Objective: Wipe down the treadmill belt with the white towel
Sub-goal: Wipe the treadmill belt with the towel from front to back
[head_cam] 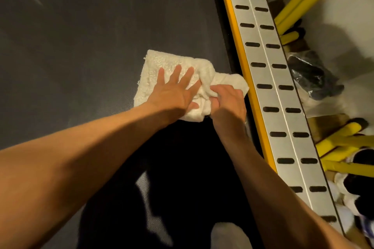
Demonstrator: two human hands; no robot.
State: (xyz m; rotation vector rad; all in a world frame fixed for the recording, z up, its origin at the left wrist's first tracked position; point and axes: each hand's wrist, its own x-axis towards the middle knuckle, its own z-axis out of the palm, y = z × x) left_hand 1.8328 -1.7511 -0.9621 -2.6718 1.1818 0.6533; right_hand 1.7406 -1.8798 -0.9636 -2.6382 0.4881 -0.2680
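The white towel [162,62] lies bunched on the dark grey treadmill belt [81,46], close to the belt's right edge. My left hand [172,91] presses flat on the towel's left half with its fingers spread. My right hand [226,99] is closed around a gathered fold at the towel's right side, knuckles up. Both forearms reach in from the bottom of the view and cast a dark shadow on the belt below the towel.
A yellow strip [240,62] and a silver side rail with rows of black slots [271,79] run along the belt's right edge. Beyond the rail lie yellow bars [299,2], a dark bundle in clear plastic [311,75] and other clutter.
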